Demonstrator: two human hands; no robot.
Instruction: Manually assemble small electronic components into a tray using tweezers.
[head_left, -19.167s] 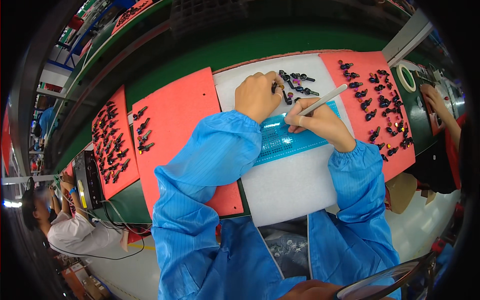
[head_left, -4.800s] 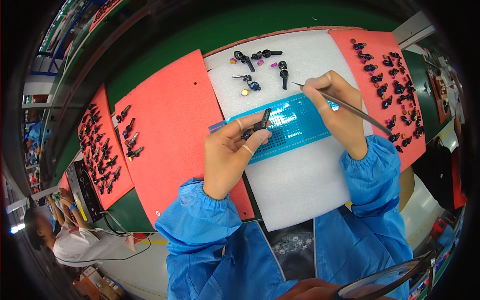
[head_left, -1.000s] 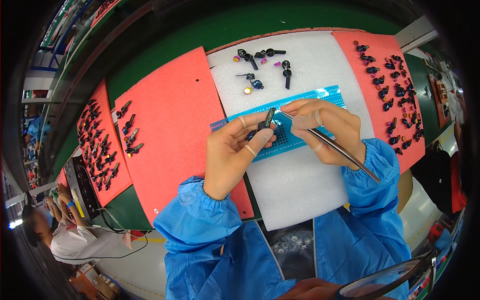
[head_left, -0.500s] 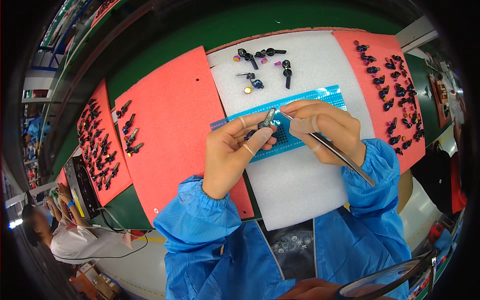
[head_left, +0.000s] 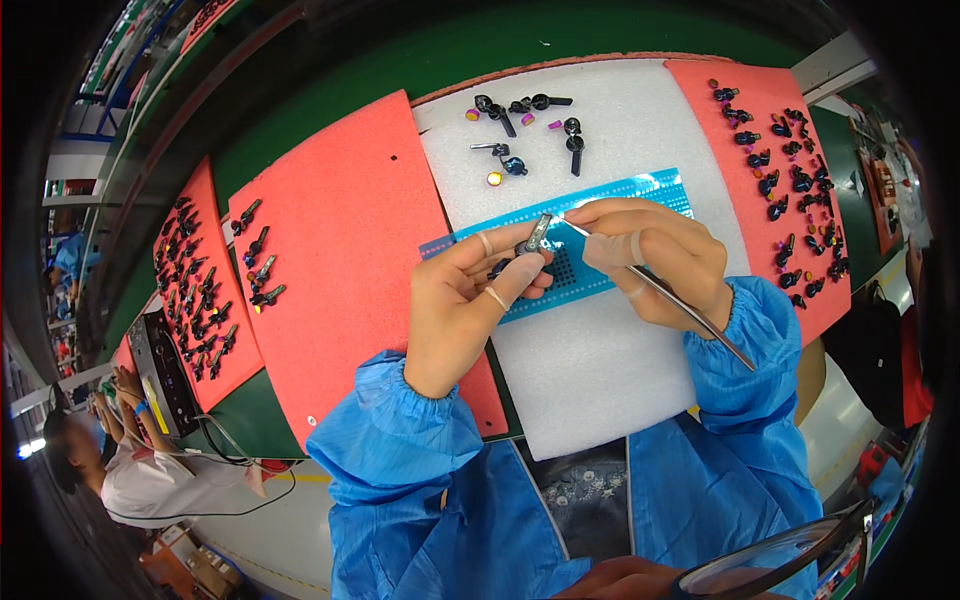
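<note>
My left hand [head_left: 450, 305] pinches a small dark earbud [head_left: 539, 232] between thumb and fingers, its open stem pointing up and showing a circuit strip. The rest of the earbud is partly hidden by the fingers. In my right hand [head_left: 668, 262] are slim metal tweezers [head_left: 700, 318], their tip just right of the stem's upper end. Whether the tip grips anything is too small to tell. Finger cots cover some fingertips. Both hands hover over a bright blue perforated sheet [head_left: 650, 195], which lies on a white foam mat [head_left: 600, 385].
Several dark earbud parts [head_left: 575, 145] and round purple-and-gold pieces [head_left: 494, 179] lie at the white mat's far side. Pink foam mats [head_left: 340, 220] flank it, holding rows of earbuds [head_left: 802, 180]. At far left, a black box [head_left: 165, 370] stands near another person [head_left: 150, 480].
My right hand and the tweezers have shifted very slightly to the right, with the tip a little farther from the stem. My left hand and the earbud have barely moved.
</note>
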